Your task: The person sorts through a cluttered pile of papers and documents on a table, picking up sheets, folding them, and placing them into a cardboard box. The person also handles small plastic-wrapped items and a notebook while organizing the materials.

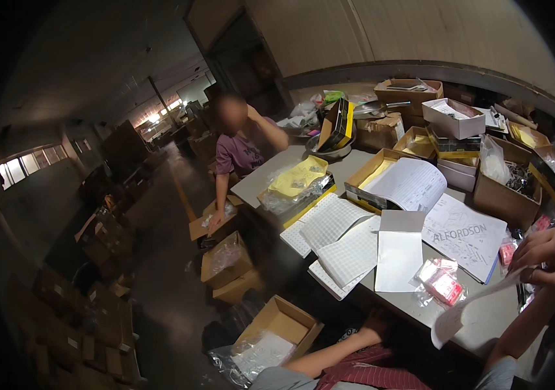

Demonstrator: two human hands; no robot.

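Scanning the head view, I find an open brown carton (500,200) at the right of the table (495,330), holding small dark parts and a clear bag. Beyond it to the left, a white box (450,125) carries papers and plastic. Low in my view, another carton (296,314) has clear plastic and something white at its near end.

My right hand (545,257) has its fingers closed on a white sheet (477,305), pinching the upper end. My left hand (375,326) sits in shadow under the table edge; I cannot tell whether it is open or grips anything.

The sheet hangs curled above the table's near side, beside a red packet (444,286). Its long axis slants from the hand down to the left.
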